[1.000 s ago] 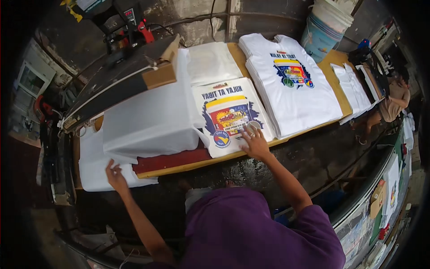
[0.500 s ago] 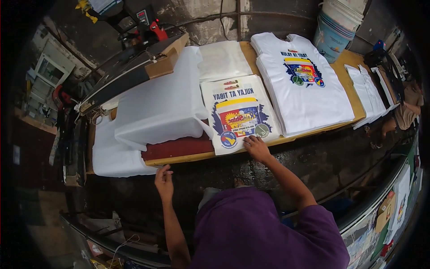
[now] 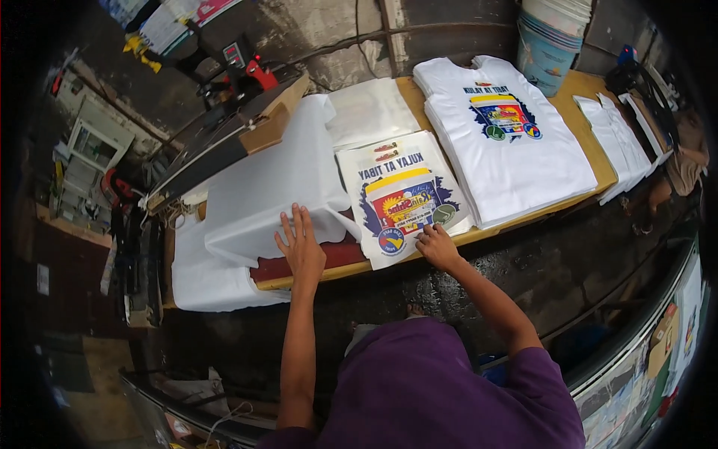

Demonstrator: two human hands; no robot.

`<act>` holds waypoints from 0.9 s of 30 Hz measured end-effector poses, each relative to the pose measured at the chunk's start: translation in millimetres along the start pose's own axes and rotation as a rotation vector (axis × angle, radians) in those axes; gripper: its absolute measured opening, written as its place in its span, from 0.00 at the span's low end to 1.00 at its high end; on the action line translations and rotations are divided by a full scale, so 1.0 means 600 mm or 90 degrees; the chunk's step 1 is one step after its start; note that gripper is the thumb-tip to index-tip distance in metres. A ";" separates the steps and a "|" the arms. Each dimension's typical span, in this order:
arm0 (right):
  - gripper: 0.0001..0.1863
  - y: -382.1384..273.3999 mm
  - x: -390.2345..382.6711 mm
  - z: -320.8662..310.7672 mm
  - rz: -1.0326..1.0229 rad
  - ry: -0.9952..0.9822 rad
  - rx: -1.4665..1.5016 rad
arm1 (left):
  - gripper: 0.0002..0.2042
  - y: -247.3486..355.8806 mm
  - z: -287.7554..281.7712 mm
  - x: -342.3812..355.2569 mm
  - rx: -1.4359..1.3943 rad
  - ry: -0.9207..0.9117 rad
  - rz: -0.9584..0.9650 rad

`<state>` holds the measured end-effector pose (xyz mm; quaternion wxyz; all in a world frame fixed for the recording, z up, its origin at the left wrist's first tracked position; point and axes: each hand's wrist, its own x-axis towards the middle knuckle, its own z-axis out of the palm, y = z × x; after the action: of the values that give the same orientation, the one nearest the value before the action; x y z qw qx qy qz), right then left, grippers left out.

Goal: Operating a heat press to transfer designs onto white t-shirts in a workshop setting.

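Note:
My left hand (image 3: 301, 251) has its fingers spread flat at the front of a plain white cloth (image 3: 258, 187), which drapes over the heat press (image 3: 224, 142). Its palm faces down and holds nothing. At the front right corner of a printed transfer sheet (image 3: 400, 179), my right hand (image 3: 440, 247) has its fingers curled, apparently pinching the edge. Mirrored lettering and a colourful paint-bucket picture cover this sheet. More clear sheets show under its right edge. To the right lies a stack of folded white T-shirts (image 3: 546, 172), the top one bearing the same picture the right way round.
Blank translucent sheets (image 3: 374, 112) lie behind the printed one. Stacked buckets (image 3: 550, 45) stand at the back right. The press's red-handled control part (image 3: 258, 73) rises at the back left. More folded white cloth (image 3: 613, 138) lies far right. A dark rack (image 3: 636, 344) stands behind me, right.
My left hand has risen from beside the table's front edge onto the draped white cloth, its fingers spreading. My right hand stays at the printed sheet's front corner. The view has shifted slightly.

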<state>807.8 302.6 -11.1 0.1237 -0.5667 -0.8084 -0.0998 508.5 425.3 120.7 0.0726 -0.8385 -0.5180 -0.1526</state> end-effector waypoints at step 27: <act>0.24 -0.094 -0.047 -0.311 0.758 0.811 1.077 | 0.42 0.147 -0.105 -0.086 -1.340 -0.205 -0.240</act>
<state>779.9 202.2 156.4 0.8561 -0.4392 -0.0257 0.2712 554.2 323.8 166.1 -0.7774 -0.3974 -0.2511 -0.4178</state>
